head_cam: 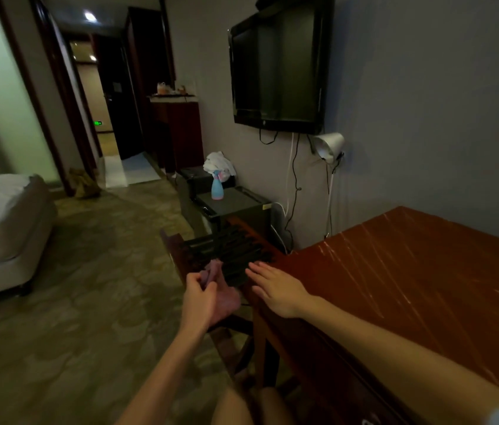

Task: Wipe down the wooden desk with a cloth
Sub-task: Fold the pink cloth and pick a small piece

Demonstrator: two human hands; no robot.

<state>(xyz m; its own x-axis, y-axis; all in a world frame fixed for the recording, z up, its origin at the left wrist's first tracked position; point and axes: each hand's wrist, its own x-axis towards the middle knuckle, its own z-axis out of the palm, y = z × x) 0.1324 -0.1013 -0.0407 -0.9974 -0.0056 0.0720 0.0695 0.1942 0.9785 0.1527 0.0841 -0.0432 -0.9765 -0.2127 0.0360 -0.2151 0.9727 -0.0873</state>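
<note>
The crumpled white cloth (219, 162) is lying behind the pale blue spray bottle (217, 187), well apart from the reddish-brown wooden counter (410, 271); the right hand (276, 291) is spreading flat at its corner; the left hand (211, 297) is pinching a blurred pinkish scrap (211, 271); reaching for the cloth is likely risking toppling the bottle.

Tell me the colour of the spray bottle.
The spray bottle is light blue with a pink base; head view.

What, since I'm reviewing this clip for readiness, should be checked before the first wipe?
1. Cloth in hand: not ok; the white cloth lies on a dark box behind the spray bottle, away from both hands.
2. Free left hand: cannot tell; blurred, curled near something pinkish.
3. Free right hand: ok; open over the desk corner.
4. Objects off the desk: ok on the part shown.
</note>
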